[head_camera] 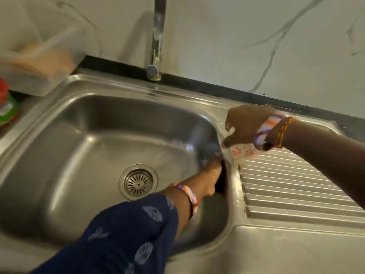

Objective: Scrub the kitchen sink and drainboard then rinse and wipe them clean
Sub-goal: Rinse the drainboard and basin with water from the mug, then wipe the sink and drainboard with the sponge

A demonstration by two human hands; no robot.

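The steel sink basin [83, 147] fills the middle of the view, with its drain strainer [138, 181] near the centre. The ribbed drainboard [292, 192] lies to its right. My left hand [209, 178], on a blue patterned sleeve, reaches into the basin and lies against its right wall beside a dark patch. Blur hides whether it holds anything. My right hand [245, 125] rests with fingers spread on a white cloth with red flowers [242, 152] at the drainboard's far left corner, by the basin rim.
A chrome tap [157, 38] rises behind the basin against the marble wall. A blurred clear plastic container [35, 62] stands at the back left, with a red and green packet [7, 107] beside it. A flat steel ledge [286, 252] runs along the front right.
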